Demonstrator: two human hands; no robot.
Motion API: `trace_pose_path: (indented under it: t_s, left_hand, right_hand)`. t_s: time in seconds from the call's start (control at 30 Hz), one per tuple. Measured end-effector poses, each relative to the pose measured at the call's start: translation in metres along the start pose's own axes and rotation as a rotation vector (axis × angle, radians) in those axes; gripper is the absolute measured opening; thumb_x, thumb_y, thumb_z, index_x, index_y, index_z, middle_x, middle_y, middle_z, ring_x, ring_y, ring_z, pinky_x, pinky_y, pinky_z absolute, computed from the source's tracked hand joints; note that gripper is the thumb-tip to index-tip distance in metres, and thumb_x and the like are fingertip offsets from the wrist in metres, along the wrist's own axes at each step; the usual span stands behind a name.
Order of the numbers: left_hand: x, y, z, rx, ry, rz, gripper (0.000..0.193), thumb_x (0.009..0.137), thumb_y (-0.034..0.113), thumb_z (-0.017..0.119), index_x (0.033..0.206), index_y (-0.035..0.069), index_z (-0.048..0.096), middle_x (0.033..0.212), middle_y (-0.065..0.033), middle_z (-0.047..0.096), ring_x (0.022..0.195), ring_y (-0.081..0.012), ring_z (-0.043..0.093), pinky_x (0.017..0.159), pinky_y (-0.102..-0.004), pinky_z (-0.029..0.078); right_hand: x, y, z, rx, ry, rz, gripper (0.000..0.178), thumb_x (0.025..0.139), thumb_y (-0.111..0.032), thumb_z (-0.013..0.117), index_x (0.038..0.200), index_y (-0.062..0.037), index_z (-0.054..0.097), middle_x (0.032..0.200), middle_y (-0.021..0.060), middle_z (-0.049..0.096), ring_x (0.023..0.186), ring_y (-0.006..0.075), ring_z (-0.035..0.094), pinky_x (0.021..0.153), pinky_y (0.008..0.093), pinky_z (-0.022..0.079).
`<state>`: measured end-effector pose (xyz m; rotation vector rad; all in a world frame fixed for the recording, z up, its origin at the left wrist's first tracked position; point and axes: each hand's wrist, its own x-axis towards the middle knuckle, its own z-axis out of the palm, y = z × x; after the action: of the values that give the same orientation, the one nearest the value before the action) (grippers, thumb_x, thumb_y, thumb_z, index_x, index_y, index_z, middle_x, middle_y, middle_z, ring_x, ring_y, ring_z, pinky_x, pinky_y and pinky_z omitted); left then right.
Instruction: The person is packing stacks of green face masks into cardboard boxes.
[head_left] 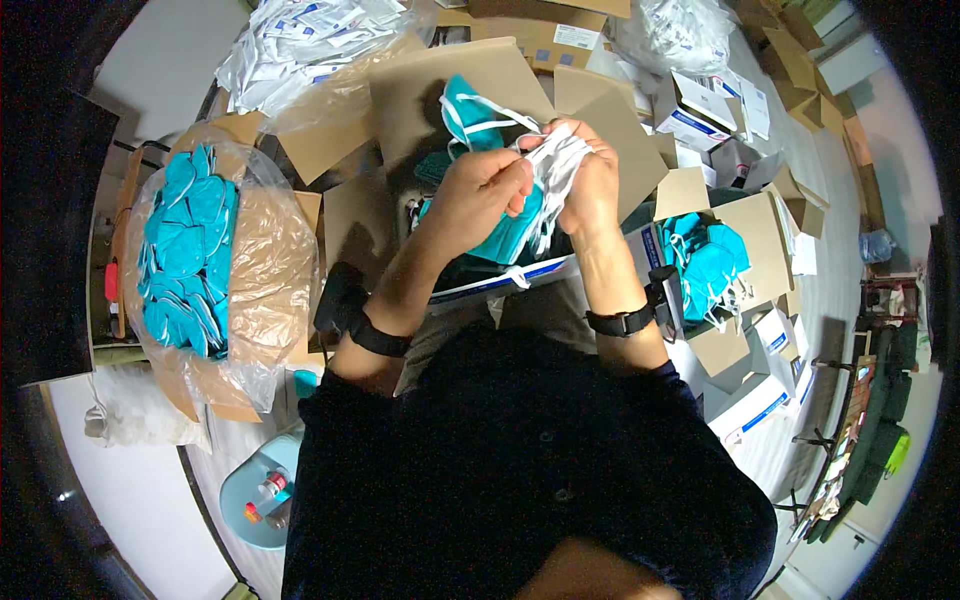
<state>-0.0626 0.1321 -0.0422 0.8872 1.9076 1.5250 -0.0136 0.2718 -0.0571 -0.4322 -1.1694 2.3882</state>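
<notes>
Both my hands are raised over a carton of teal face masks in front of me. My right hand [590,180] is closed round a thick bunch of white mask straps [555,170]. My left hand [485,195] is closed too, thumb and fingers pinched against the edge of the same bunch. Below the hands hang teal masks [508,238], partly covered by the straps and my left hand. Just beyond my left hand, another teal mask [462,108] stands tilted up, its white straps running toward my fingers. Inside the carton, shadow hides much of the contents.
To my left, a plastic-lined carton [265,280] holds many teal masks [185,240]. At right, an open box holds more masks [708,262], among white boxes [750,400]. Bags of white packets [300,45] lie at the far side. A blue tub [245,495] stands lower left.
</notes>
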Motion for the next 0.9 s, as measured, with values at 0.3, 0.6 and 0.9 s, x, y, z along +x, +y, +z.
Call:
trace_pose_path:
  t_s: [0.3, 0.6, 0.9]
  left_hand:
    - [-0.028, -0.004, 0.015, 0.215, 0.105, 0.098, 0.028, 0.096, 0.022, 0.05, 0.078, 0.001, 0.053, 0.061, -0.0084, 0.05, 0.055, -0.0139, 0.046, 0.054, -0.0308, 0.039]
    - [-0.054, 0.006, 0.005, 0.448, 0.154, 0.172, 0.025, 0.096, 0.018, 0.05, 0.079, 0.0, 0.049, 0.062, -0.0163, 0.045, 0.053, -0.0225, 0.045, 0.053, -0.0368, 0.039]
    - [-0.071, 0.011, -0.004, 0.526, 0.155, 0.185, 0.012, 0.086, 0.009, 0.055, 0.079, 0.0, 0.052, 0.074, -0.0207, 0.058, 0.072, -0.0392, 0.058, 0.061, -0.0457, 0.044]
  right_hand:
    - [0.039, -0.007, -0.024, 0.366, -0.011, 0.215, 0.033, 0.096, -0.031, 0.042, 0.085, -0.0052, 0.059, 0.063, -0.0003, 0.053, 0.056, 0.0102, 0.051, 0.053, 0.023, 0.045]
    - [0.083, -0.003, -0.047, 0.503, 0.225, 0.173, 0.024, 0.092, -0.009, 0.033, 0.089, -0.0021, 0.056, 0.079, 0.0072, 0.059, 0.06, 0.0136, 0.055, 0.054, 0.0232, 0.051]
    - [0.109, 0.0, -0.057, 0.59, 0.301, 0.187, 0.025, 0.094, -0.009, 0.029, 0.094, 0.0012, 0.052, 0.086, 0.0105, 0.057, 0.068, 0.0159, 0.057, 0.059, 0.0226, 0.054]
